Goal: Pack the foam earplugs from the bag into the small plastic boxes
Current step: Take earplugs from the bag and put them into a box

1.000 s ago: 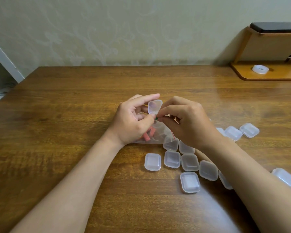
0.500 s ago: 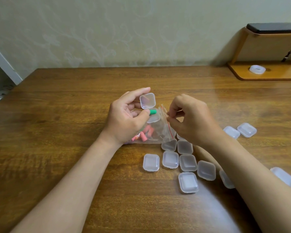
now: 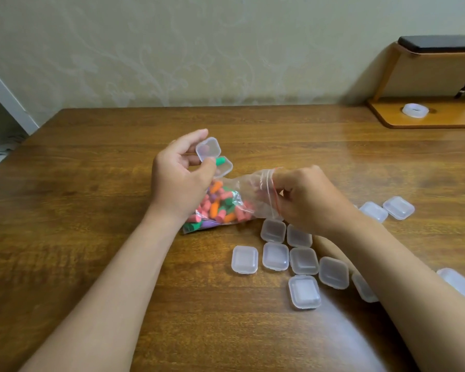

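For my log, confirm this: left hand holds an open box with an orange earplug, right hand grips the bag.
Wrong colour: the head view shows a green earplug. The left hand holds the open box, the right hand grips the bag.

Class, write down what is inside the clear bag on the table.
Pink, orange, green and purple earplugs lie piled in the bag. The left hand covers part of the pile; the right hand, pinching the mouth, hides anything there.
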{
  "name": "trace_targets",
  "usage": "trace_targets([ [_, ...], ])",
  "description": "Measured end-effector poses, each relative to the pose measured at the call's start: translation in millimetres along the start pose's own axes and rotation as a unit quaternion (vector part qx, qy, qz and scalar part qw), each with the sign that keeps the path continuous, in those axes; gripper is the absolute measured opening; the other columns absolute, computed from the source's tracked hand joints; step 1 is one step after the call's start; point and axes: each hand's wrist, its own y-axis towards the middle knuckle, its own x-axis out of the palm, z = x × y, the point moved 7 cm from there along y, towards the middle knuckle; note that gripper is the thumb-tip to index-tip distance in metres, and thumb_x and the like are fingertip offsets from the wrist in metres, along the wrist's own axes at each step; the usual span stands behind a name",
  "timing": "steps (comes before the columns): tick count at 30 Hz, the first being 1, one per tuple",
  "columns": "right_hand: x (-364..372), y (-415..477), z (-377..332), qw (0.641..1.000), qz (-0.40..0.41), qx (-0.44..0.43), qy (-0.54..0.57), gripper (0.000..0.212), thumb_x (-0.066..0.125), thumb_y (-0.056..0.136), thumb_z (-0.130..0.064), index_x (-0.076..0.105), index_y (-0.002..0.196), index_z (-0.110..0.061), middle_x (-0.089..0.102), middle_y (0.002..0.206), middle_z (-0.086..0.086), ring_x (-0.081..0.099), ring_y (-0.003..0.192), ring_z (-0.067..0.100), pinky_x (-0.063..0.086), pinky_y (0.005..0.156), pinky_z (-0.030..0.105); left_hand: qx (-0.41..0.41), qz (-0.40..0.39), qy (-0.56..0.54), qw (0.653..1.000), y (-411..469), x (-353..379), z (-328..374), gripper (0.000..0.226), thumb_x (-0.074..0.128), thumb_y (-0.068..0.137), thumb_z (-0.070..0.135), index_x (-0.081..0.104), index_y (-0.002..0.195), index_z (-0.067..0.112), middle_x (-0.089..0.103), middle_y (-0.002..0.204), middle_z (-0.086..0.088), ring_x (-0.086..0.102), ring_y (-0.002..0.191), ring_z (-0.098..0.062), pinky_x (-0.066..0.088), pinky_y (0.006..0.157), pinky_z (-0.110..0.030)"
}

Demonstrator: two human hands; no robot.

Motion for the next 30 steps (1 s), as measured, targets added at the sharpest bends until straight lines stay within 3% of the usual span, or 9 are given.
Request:
trace_targets([
  [4,5.6,2.5,-0.2,1.000,-0.013,0.001,-0.003,0.005,0.070,0.081,-0.004,0.075,0.079,-0.005,0.069,0.067,0.007,0.061,0.057,0.028,0.050,0.058,0.034,-0.034,-0.038,0.038,0.998,-5.4,13.0,-4.7,0.036,0.068,0.087,0.003,0.071,0.118,0.021,0.071,0.118,0.000,0.071,0.093,-0.009,0.062,0.078,-0.028],
  [7,12.1,3.8,-5.4,0.999,-0.025,-0.022,0.002,0.014,0.070,0.081,-0.007,0.066,0.067,-0.005,0.066,0.065,0.007,0.057,0.056,0.029,0.051,0.053,0.039,-0.068,-0.061,0.050,0.995,-9.8,17.2,-5.2,0.025,0.067,0.088,0.003,0.073,0.101,0.023,0.074,0.102,0.004,0.071,0.079,-0.003,0.059,0.063,-0.020],
  [12,24.4,4.7,-9.8,0.998,-0.060,0.010,0.033,0.031,0.062,0.084,-0.039,0.069,0.070,-0.012,0.059,0.070,-0.007,0.055,0.061,0.022,0.051,0.056,0.039,-0.110,-0.071,0.073,0.989,-13.5,15.6,-4.6,0.015,0.067,0.087,0.007,0.074,0.092,0.020,0.074,0.088,0.005,0.071,0.064,-0.003,0.064,0.066,-0.035],
  [14,27.3,5.2,-12.6,0.997,-0.061,0.017,0.037,0.031,0.062,0.082,-0.040,0.066,0.065,-0.014,0.055,0.075,-0.011,0.054,0.065,0.020,0.051,0.057,0.040,-0.120,-0.075,0.089,0.986,-14.3,16.0,-5.1,0.011,0.069,0.089,0.011,0.074,0.089,0.020,0.072,0.087,0.008,0.071,0.066,-0.001,0.064,0.068,-0.039],
  [17,31.9,5.5,-12.0,0.997,-0.072,0.035,0.006,0.019,0.071,0.084,-0.027,0.074,0.075,-0.011,0.063,0.084,-0.004,0.060,0.074,0.024,0.050,0.063,0.038,-0.122,-0.071,0.109,0.984,-15.1,16.2,-4.5,0.008,0.071,0.087,0.015,0.073,0.085,0.023,0.072,0.087,0.008,0.071,0.079,-0.009,0.063,0.072,-0.044],
  [19,32.6,5.8,-12.3,0.996,-0.073,0.043,-0.004,0.016,0.072,0.084,-0.026,0.076,0.078,-0.011,0.066,0.089,-0.002,0.062,0.078,0.023,0.049,0.065,0.036,-0.131,-0.071,0.109,0.983,-16.2,16.9,-5.2,0.008,0.071,0.086,0.015,0.073,0.084,0.022,0.072,0.085,0.006,0.072,0.075,-0.014,0.063,0.068,-0.047],
  [22,33.3,6.0,-13.6,0.996,-0.075,0.047,-0.001,0.023,0.073,0.084,-0.030,0.074,0.071,-0.011,0.067,0.087,-0.001,0.062,0.077,0.024,0.049,0.065,0.037,-0.131,-0.067,0.110,0.983,-17.5,16.6,-3.4,0.008,0.070,0.086,0.015,0.073,0.082,0.021,0.072,0.082,0.004,0.072,0.067,-0.017,0.063,0.064,-0.048],
  [26,36.4,5.9,-13.8,0.995,-0.087,0.054,-0.007,0.032,0.063,0.081,-0.042,0.072,0.070,-0.013,0.065,0.081,-0.003,0.061,0.075,0.024,0.050,0.069,0.041,-0.120,-0.059,0.129,0.983,-17.2,15.4,-1.9,0.003,0.072,0.087,0.019,0.073,0.085,0.021,0.070,0.082,0.006,0.068,0.079,-0.011,0.062,0.074,-0.042],
  [30,36.7,5.5,-11.6,0.993,-0.083,0.082,-0.009,0.033,0.063,0.079,-0.047,0.073,0.072,-0.017,0.067,0.081,-0.004,0.062,0.077,0.024,0.049,0.074,0.041,-0.121,-0.066,0.127,0.982,-16.7,16.7,-3.5,0.003,0.073,0.087,0.022,0.073,0.084,0.022,0.071,0.082,0.007,0.069,0.080,-0.012,0.062,0.073,-0.042],
])
